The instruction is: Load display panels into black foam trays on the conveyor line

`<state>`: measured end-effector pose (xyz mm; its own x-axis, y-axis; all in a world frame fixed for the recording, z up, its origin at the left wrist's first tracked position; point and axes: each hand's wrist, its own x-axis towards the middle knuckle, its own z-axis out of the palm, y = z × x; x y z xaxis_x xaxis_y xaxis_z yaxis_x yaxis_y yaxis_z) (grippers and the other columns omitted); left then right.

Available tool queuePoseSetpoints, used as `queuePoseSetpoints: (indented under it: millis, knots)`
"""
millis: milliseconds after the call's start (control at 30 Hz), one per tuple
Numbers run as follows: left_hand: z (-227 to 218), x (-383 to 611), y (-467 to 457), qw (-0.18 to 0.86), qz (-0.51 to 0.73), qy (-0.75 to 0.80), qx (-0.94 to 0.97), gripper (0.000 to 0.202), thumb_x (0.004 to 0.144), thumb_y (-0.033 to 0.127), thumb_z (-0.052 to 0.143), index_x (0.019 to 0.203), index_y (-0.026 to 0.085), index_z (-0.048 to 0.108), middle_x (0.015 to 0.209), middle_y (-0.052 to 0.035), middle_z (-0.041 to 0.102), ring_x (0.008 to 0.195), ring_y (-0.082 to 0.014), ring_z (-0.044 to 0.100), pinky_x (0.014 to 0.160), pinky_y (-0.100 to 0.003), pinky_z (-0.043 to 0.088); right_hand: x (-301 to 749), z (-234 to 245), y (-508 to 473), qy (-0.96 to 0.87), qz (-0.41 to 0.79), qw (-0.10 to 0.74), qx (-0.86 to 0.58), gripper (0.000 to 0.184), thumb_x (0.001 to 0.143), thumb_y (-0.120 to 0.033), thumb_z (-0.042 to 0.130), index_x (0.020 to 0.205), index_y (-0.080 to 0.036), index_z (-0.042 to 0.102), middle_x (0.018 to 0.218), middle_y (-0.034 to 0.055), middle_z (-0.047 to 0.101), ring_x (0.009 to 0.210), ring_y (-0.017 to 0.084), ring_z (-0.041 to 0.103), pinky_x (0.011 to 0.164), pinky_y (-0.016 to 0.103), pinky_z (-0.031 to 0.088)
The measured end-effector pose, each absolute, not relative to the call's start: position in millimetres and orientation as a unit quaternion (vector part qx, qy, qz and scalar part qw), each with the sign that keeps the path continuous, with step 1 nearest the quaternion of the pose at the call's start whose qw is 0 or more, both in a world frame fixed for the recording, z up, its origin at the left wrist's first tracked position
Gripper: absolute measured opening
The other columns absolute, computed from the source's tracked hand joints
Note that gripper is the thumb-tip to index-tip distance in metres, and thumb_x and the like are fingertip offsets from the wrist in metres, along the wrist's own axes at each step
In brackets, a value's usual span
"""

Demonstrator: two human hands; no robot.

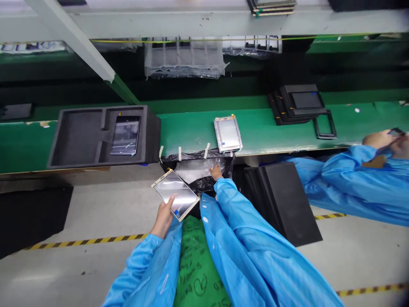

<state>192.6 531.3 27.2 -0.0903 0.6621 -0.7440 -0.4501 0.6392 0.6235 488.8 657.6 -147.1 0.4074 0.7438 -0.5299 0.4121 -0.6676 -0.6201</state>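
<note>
Grip: L hand (163, 216) clasps gold-framed display panel (175, 195) by one edge; R hand (216, 172) lies open on clear film (193, 169) in black bin bag (206, 184). Risk: one-hand hold, slip could crack glass.

Three display panels (174, 195), two hands (163, 216)

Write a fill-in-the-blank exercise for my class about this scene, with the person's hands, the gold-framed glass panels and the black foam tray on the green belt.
1. The person's left hand grips a gold-framed rectangular glass panel, while the ____ hand touches clear plastic film.
2. A black foam tray holds one dark glass panel in its ____ compartment.
3. A second gold-framed panel lies on the ____ belt.

Missing words: right; right; green.
</note>
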Motion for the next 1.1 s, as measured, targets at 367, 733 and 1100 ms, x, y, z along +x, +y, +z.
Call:
queuePoseSetpoints:
  millis: [367, 733, 1100]
  knots:
    - [33, 187, 544, 0.681, 0.46, 0.56, 0.104, 0.032, 0.071, 0.034, 0.084, 0.094, 0.012, 0.078, 0.09, -0.0088, 0.081, 0.08, -0.02, 0.075, 0.075, -0.028, 0.06, 482, -97, 610, -0.365, 0.354, 0.184, -0.841, 0.058, 0.088, -0.012, 0.048, 0.146, -0.008, 0.05, 0.153, 0.0182, 0.051, 0.146, 0.022, 0.042, 0.12, 0.031, 0.033]
    - [39, 178, 565, 0.699, 0.464, 0.531, 0.12, 0.017, 0.086, 0.03, 0.074, 0.094, 0.015, 0.073, 0.088, -0.0079, 0.08, 0.084, -0.0203, 0.075, 0.09, -0.037, 0.058, 483, -1, 585, -0.371, 0.443, 0.286, -0.765, 0.044, 0.104, -0.037, 0.039, 0.137, -0.014, 0.057, 0.132, 0.0162, 0.067, 0.118, 0.023, 0.066, 0.098, 0.036, 0.053]
    - [29, 254, 596, 0.811, 0.371, 0.311, 0.328, 0.064, 0.09, 0.051, 0.069, 0.141, 0.015, 0.059, 0.129, -0.0198, 0.07, 0.121, -0.0364, 0.066, 0.103, -0.052, 0.049, 477, 99, 553, -0.365, 0.59, 0.488, -0.529, 0.054, 0.079, -0.056, 0.079, 0.113, -0.02, 0.06, 0.083, 0.002, 0.076, 0.07, 0.018, 0.074, 0.068, 0.03, 0.06]
